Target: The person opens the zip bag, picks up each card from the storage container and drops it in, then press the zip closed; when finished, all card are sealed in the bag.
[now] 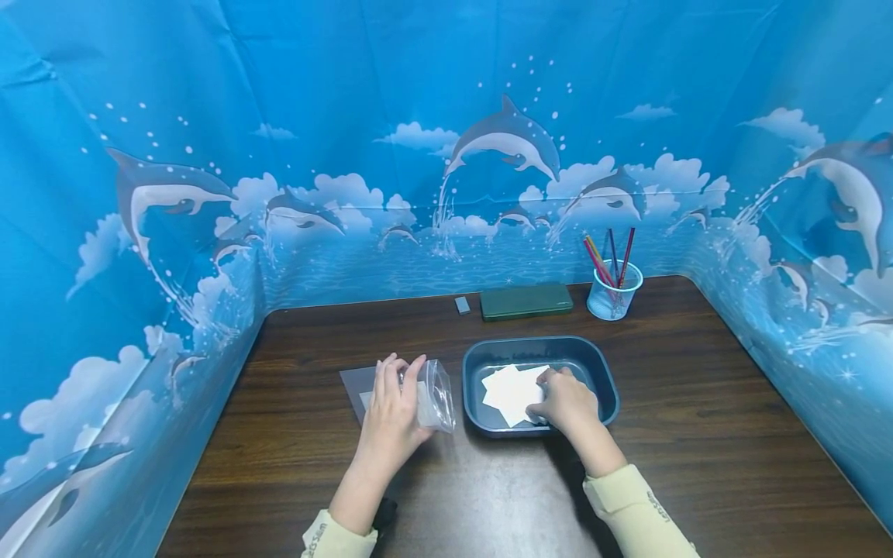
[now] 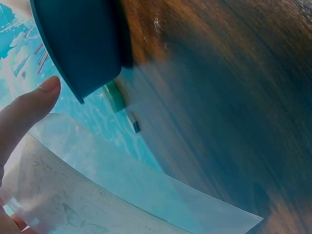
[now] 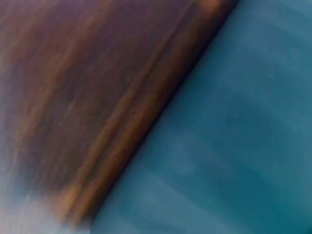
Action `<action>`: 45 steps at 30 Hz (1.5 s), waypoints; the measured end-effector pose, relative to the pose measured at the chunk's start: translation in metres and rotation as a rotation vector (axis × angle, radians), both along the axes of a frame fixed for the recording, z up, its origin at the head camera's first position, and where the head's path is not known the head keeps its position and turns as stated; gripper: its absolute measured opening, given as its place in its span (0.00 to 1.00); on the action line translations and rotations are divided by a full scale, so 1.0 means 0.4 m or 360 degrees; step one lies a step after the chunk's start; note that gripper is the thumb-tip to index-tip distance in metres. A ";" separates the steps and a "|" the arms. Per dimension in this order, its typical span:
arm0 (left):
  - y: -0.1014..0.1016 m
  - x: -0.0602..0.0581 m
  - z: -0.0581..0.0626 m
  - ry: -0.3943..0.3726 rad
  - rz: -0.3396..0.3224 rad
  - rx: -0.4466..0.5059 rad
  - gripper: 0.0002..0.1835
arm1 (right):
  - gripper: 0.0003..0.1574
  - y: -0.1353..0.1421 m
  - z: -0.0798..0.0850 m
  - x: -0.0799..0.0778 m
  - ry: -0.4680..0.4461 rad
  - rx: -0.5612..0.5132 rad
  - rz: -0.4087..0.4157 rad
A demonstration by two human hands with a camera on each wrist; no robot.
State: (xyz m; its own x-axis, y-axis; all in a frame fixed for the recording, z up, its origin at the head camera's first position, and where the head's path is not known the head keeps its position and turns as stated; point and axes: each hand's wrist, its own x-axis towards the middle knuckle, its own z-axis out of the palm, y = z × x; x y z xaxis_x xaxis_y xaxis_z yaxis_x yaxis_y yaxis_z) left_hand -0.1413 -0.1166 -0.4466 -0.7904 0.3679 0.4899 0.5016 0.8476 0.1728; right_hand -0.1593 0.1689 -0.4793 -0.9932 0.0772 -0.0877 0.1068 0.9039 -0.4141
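Observation:
My left hand [image 1: 392,411] is curled round a clear plastic bag [image 1: 439,395] left of the tray. Something pale and flat sits inside the bag; in the left wrist view the bag [image 2: 122,170] shows faint printed markings on it, and the thumb [image 2: 29,112] stands at its edge. A dark blue-grey tray [image 1: 608,372] lies on the table, holding a fanned pile of white paper pieces [image 1: 512,394]. Reaching over its right side, my right hand [image 1: 568,399] grips the right edge of that pile, its fingertips partly hidden. Only tray and table show in the blurred right wrist view.
A translucent grey sheet [image 1: 356,381] lies beneath the left hand. Behind the tray are a green case [image 1: 526,302] and a small grey-blue block [image 1: 462,305]. A light blue mesh cup [image 1: 612,298] with several pencils stands back right. Dolphin-printed curtain [image 1: 363,155] borders the table.

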 end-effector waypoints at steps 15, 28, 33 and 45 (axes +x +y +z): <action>0.002 0.002 0.000 -0.0026 0.0018 -0.0003 0.62 | 0.36 0.011 -0.006 -0.010 -0.0100 -0.0094 -0.0021; -0.004 -0.005 -0.001 0.0012 0.0017 0.0014 0.61 | 0.29 0.019 0.007 -0.008 -0.0010 -0.0198 -0.0032; -0.004 -0.002 0.000 -0.0027 0.0032 0.0010 0.62 | 0.15 0.023 0.016 -0.007 0.0057 -0.0244 -0.0036; -0.007 0.000 -0.003 -0.0045 0.0044 0.0014 0.62 | 0.06 0.023 0.032 -0.007 0.0434 -0.0356 0.0053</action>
